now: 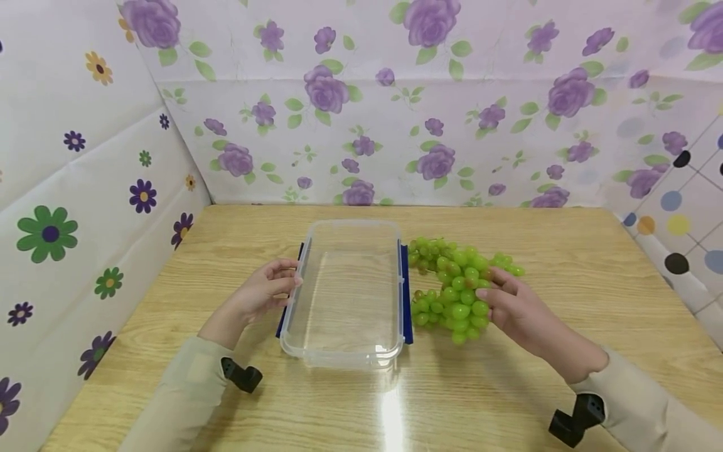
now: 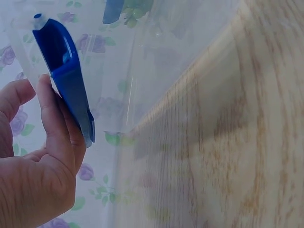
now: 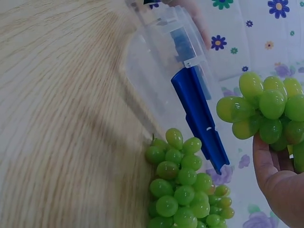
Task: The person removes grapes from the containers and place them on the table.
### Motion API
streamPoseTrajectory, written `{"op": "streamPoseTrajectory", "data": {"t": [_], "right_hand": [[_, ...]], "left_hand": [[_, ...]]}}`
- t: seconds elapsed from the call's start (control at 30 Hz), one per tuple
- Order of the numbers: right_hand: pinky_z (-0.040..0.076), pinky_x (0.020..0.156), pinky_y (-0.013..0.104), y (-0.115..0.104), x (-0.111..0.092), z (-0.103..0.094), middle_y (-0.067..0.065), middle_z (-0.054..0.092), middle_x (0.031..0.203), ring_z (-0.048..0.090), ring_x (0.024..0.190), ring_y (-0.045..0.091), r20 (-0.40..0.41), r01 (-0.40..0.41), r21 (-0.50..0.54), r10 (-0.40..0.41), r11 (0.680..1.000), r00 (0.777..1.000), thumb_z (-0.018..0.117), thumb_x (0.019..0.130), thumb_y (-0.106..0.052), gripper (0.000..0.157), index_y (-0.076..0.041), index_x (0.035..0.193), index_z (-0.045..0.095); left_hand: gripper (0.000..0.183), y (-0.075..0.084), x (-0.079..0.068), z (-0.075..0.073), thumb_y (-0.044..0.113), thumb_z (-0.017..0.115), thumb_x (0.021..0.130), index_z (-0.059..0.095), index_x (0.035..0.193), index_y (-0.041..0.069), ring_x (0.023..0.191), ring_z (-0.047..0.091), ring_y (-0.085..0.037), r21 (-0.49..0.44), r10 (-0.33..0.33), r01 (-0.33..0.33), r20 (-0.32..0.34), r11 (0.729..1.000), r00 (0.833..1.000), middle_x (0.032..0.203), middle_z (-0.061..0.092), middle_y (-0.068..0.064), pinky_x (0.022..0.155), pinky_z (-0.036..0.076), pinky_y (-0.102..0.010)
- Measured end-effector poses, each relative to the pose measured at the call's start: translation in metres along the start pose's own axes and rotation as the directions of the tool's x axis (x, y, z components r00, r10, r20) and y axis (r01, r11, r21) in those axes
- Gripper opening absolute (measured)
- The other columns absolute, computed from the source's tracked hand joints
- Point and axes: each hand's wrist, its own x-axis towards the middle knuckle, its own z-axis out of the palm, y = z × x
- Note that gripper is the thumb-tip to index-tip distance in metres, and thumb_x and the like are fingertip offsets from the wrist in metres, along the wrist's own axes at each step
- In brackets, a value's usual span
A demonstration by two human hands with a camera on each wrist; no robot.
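Note:
A clear plastic food box (image 1: pixel 350 301) with blue latches flipped out along its two long sides sits mid-table. At its left rim is my left hand (image 1: pixel 262 292), thumb at the rim and fingers against the blue latch (image 2: pixel 71 80). My right hand (image 1: pixel 519 311) holds a bunch of green grapes (image 1: pixel 464 295) just right of the box, thumb on the near side. In the right wrist view that held bunch (image 3: pixel 273 107) hangs above another grape bunch (image 3: pixel 183 190) lying on the table beside the right latch (image 3: pixel 202 118).
More green grapes (image 1: pixel 426 307) lie on the wooden table (image 1: pixel 316 408) close to the right latch, partly behind the held bunch. Further grapes (image 1: pixel 508 263) show past my right hand. A flower-patterned sheet (image 1: pixel 395 138) stands along the table's back edge.

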Motion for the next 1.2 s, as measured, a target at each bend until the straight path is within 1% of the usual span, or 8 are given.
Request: {"op": "streamPoseTrajectory", "data": {"t": [0.23, 0.37, 0.47, 0.67, 0.73, 0.9, 1.1, 1.2], "right_hand": [[0.039, 0.084, 0.015, 0.01, -0.01, -0.014, 0.018, -0.026, 0.153, -0.012, 0.141, 0.039, -0.062, -0.016, 0.027, 0.018, 0.999, 0.998, 0.043, 0.097, -0.018, 0.086, -0.002, 0.144, -0.028], [0.029, 0.11, 0.032, 0.014, -0.015, -0.02, 0.021, -0.023, 0.153, -0.009, 0.142, 0.04, -0.06, -0.018, 0.043, 0.021, 0.999, 0.998, 0.04, 0.098, -0.017, 0.084, -0.003, 0.144, -0.029], [0.019, 0.115, 0.04, 0.019, -0.018, -0.024, 0.022, -0.017, 0.154, 0.005, 0.144, 0.033, -0.052, -0.003, 0.047, 0.006, 0.999, 0.999, 0.038, 0.099, -0.016, 0.081, -0.002, 0.144, -0.028], [0.047, 0.092, 0.021, 0.028, -0.025, -0.03, 0.005, 0.039, 0.141, 0.051, 0.115, 0.0, -0.084, 0.064, 0.082, -0.057, 0.995, 0.995, 0.035, 0.1, -0.01, 0.069, 0.004, 0.148, -0.011], [0.048, 0.091, 0.022, 0.031, -0.029, -0.03, -0.002, 0.043, 0.133, 0.053, 0.112, 0.001, -0.113, 0.054, 0.092, -0.043, 0.994, 0.993, 0.035, 0.1, -0.01, 0.066, 0.006, 0.148, -0.007], [0.047, 0.091, 0.021, 0.038, -0.037, -0.031, 0.009, 0.029, 0.141, 0.051, 0.112, -0.002, -0.191, 0.004, 0.084, 0.012, 0.996, 0.981, 0.033, 0.1, -0.012, 0.066, 0.004, 0.149, -0.007], [0.047, 0.091, 0.02, 0.05, -0.046, -0.036, -0.015, 0.05, 0.124, 0.054, 0.111, 0.0, -0.224, 0.036, 0.157, 0.0, 0.987, 0.975, 0.031, 0.099, -0.009, 0.064, 0.004, 0.149, -0.005], [0.049, 0.091, 0.024, 0.057, -0.049, -0.039, -0.016, 0.056, 0.122, 0.057, 0.111, 0.004, -0.188, 0.068, 0.261, -0.018, 0.963, 0.982, 0.028, 0.099, -0.007, 0.052, -0.014, 0.15, 0.021]], "left_hand": [[0.052, 0.002, 0.003, 0.0, 0.014, 0.058, 0.092, 0.034, 0.137, 0.002, 0.089, 0.05, -0.008, -0.007, 0.005, -0.004, 0.004, 1.0, 1.0, 0.106, 0.044, 0.002, 0.072, 0.05, -0.022], [0.052, 0.002, 0.003, 0.001, 0.014, 0.058, 0.092, 0.035, 0.137, 0.002, 0.089, 0.05, -0.008, -0.007, 0.003, -0.003, 0.002, 1.0, 1.0, 0.106, 0.045, 0.002, 0.074, 0.05, -0.022], [0.052, 0.003, 0.003, 0.001, 0.014, 0.058, 0.092, 0.034, 0.137, 0.001, 0.09, 0.05, -0.008, 0.003, 0.003, -0.003, -0.001, 1.0, 1.0, 0.106, 0.045, 0.001, 0.074, 0.05, -0.023], [0.055, 0.003, 0.001, 0.002, 0.015, 0.057, 0.093, 0.032, 0.139, -0.001, 0.091, 0.05, -0.009, 0.016, -0.002, 0.002, -0.004, 1.0, 1.0, 0.109, 0.044, 0.0, 0.076, 0.05, -0.024], [0.056, 0.004, 0.001, 0.003, 0.015, 0.057, 0.093, 0.031, 0.14, -0.002, 0.091, 0.05, -0.009, 0.016, -0.007, 0.007, -0.01, 1.0, 1.0, 0.11, 0.044, 0.0, 0.076, 0.049, -0.024], [0.057, 0.005, 0.0, 0.005, 0.016, 0.057, 0.093, 0.03, 0.14, -0.001, 0.09, 0.049, -0.009, 0.016, -0.008, 0.008, -0.005, 1.0, 1.0, 0.114, 0.041, -0.003, 0.076, 0.049, -0.025], [0.057, 0.004, 0.0, 0.004, 0.017, 0.057, 0.093, 0.03, 0.14, 0.0, 0.091, 0.049, -0.009, 0.018, -0.017, 0.017, -0.01, 1.0, 1.0, 0.118, 0.039, -0.005, 0.076, 0.049, -0.024], [0.058, 0.003, 0.0, 0.004, 0.016, 0.057, 0.093, 0.029, 0.141, 0.0, 0.091, 0.049, -0.01, 0.022, -0.017, 0.017, -0.011, 1.0, 1.0, 0.121, 0.038, -0.006, 0.076, 0.049, -0.024]]}}
